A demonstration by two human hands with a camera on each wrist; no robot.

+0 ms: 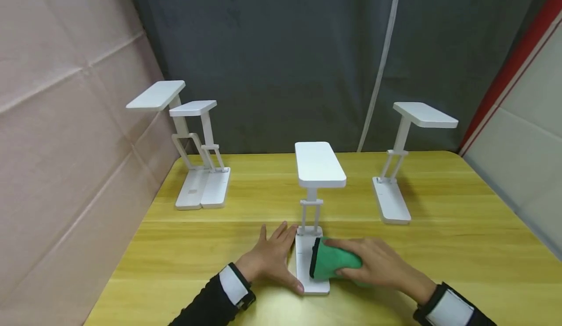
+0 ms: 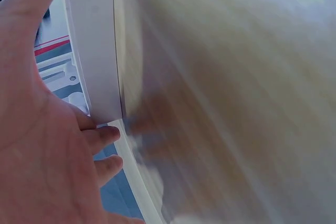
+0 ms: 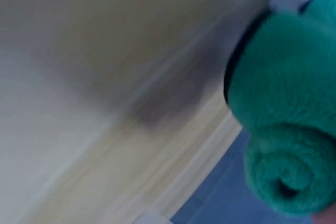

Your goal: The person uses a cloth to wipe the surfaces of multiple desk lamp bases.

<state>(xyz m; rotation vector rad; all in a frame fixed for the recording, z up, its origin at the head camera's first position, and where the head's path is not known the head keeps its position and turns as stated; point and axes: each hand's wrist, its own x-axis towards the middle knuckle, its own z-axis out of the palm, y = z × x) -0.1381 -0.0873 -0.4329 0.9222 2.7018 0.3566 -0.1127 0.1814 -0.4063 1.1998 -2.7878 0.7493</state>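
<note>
Plush rolled cloth [image 3: 289, 82] against lamp [image 1: 318, 167]

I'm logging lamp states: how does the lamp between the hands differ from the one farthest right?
The front lamp has the left hand at its base and a green cloth held on it by the right hand; the right lamp is untouched. The front lamp's head extends toward the camera; the right lamp's points rightward. The front lamp's base is partly covered; the right lamp's shows fully. Both are white and unfolded.
</note>
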